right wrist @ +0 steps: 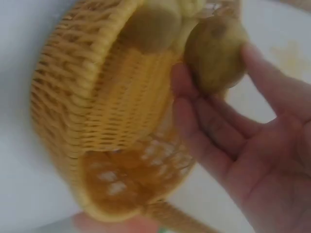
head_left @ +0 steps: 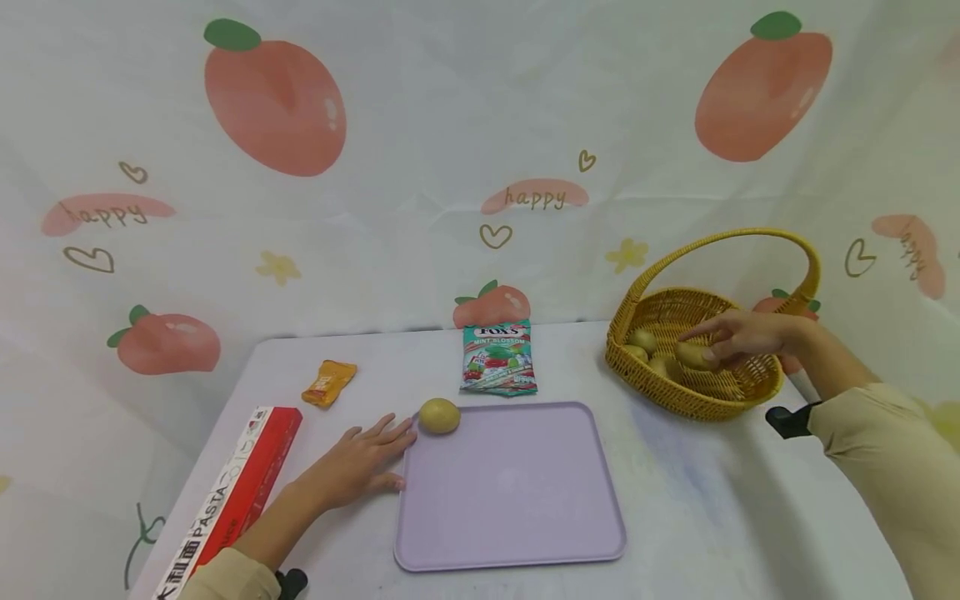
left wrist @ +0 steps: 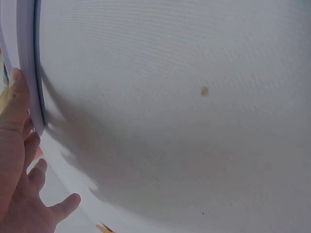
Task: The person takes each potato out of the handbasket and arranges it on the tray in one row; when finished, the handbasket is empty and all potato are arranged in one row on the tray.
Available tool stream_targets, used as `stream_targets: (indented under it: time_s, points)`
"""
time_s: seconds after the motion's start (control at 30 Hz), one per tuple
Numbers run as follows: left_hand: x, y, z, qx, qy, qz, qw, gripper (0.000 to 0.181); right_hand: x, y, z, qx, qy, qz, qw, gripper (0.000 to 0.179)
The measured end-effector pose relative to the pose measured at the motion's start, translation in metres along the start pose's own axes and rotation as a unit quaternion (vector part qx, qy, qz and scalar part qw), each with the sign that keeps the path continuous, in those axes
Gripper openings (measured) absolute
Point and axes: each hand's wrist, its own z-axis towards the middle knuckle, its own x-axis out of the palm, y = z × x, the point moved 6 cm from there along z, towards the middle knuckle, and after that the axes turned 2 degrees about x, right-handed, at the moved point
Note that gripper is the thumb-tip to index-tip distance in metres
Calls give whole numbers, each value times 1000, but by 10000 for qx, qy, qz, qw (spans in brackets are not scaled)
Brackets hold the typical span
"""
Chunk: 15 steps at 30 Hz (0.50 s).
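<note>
In the head view my right hand (head_left: 738, 337) is over the wicker basket (head_left: 693, 407), pinching a potato (head_left: 696, 357) between thumb and fingers. The right wrist view shows this potato (right wrist: 216, 54) close, brownish yellow with a dark spot, above the basket's rim. More potatoes (head_left: 642, 340) lie inside the basket. My left hand (head_left: 356, 467) rests with spread fingers at the left edge of a lilac tray (head_left: 510, 492). In the left wrist view, a fingertip of the left hand (left wrist: 17, 160) touches the tray's side (left wrist: 29, 63). One potato (head_left: 439, 416) sits in the tray's far left corner.
A green candy bag (head_left: 498, 358) lies behind the tray. To the left are a small orange packet (head_left: 329, 383) and a long red and white pasta box (head_left: 240, 483). The basket's tall handle (head_left: 720, 237) arches over it. A printed cloth (head_left: 420, 108) hangs behind the table.
</note>
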Motion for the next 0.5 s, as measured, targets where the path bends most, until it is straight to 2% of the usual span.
stream_targets:
  time_s: [0.17, 0.23, 0.33, 0.43, 0.5]
  points:
    - [0, 0, -1, -2, -22, -90, 10000, 74, 9, 36, -8, -577, -78, -315, 9978, 59]
    - [0, 0, -1, 1, -25, -85, 10000, 74, 16, 53, -10, -879, -128, -602, 9942, 55]
    - [0, 0, -2, 2, -34, -63, 10000, 75, 30, 79, -8, -1613, 37, -860, 9831, 49]
    - [0, 1, -1, -3, -25, -55, 10000, 75, 46, 97, -1, -2069, 56, -1126, 9719, 46]
    - [0, 2, -1, -3, -18, -53, 10000, 75, 58, 106, 6, -2329, 145, -1122, 9659, 46]
